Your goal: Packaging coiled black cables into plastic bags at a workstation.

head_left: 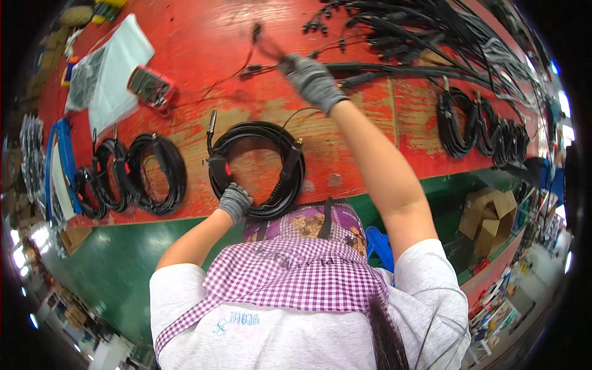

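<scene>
A coil of black cable (290, 169) lies on the worn red table in front of me, with a metal plug standing up at its left side. My left hand (235, 202), in a grey glove, is closed around the coil's lower left edge. Farther off and to the right, my gloved right hand (313, 81) is closed on a thin black lead (269, 46), blurred by motion. A red-framed multimeter (150, 87) sits at the left, and a thin dark wire runs from near it toward the lead.
Several finished-looking black coils (155, 176) stand at the left edge, and more coils (457, 123) at the right. A big heap of black cables (419, 31) covers the far right. Clear plastic bags (117, 74) lie at far left. A cardboard box (488, 216) sits below the tabletop.
</scene>
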The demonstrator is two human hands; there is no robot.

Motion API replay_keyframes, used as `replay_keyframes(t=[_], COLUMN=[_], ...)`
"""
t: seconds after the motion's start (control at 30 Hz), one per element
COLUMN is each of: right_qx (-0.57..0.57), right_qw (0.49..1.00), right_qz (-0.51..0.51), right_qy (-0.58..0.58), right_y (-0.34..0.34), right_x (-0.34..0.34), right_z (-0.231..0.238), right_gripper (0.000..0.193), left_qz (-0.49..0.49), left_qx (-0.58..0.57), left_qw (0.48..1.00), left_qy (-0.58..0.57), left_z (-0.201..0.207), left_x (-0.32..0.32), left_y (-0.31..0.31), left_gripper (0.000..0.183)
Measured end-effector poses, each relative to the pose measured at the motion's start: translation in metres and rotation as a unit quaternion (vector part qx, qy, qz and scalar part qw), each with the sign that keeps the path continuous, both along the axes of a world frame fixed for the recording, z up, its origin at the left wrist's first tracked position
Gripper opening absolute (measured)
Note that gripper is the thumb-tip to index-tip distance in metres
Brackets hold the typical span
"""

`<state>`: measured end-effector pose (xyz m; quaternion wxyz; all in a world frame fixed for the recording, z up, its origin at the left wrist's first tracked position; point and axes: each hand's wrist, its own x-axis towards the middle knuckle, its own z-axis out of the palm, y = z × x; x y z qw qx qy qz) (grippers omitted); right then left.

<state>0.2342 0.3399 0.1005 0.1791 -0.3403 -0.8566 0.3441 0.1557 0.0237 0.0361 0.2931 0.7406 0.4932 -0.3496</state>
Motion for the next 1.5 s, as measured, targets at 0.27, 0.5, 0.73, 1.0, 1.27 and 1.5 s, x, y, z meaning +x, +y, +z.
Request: replay_keyframes(t=[0.27, 0.5, 0.73, 1.0, 1.27, 1.5], right_qx=[-0.454, -0.735, -0.733, -0.636, -0.503, -0.463], right_qw=[0.87, 0.583, 0.551, 0.687, 0.809, 0.846], right_qz=[-0.143, -0.067, -0.043, -0.015, -0.065, -0.029], right_qy=[0.132, 0.34, 0.396, 0.352, 0.298, 0.263], right_y=[0.041, 0.005, -0.01, -0.015, -0.078, -0.101], right_x=[0.044, 0.041, 0.031, 0.031, -0.012, -0.03], right_z=[-0.014, -0.021, 0.004, 0.016, 0.057, 0.062], right_gripper=[0.026, 0.025, 0.028, 0.028, 0.026, 0.027], left_qz=[0.103, 0.259, 0.275, 0.563, 0.614, 0.624], left_qx=[0.126, 0.448, 0.2, 0.295, 0.301, 0.299], left_qw=[0.976, 0.831, 0.932, 0.491, 0.432, 0.45], left_qy=[-0.143, -0.204, -0.121, -0.596, -0.587, -0.565], left_z=[0.051, -0.016, -0.04, 0.078, 0.09, 0.087], left_x=[-0.048, 0.032, 0.046, -0.016, -0.036, -0.046], left_y=[-0.019, 0.186, 0.237, 0.14, 0.08, 0.06], left_gripper=[0.025, 0.027, 0.028, 0.025, 0.024, 0.023])
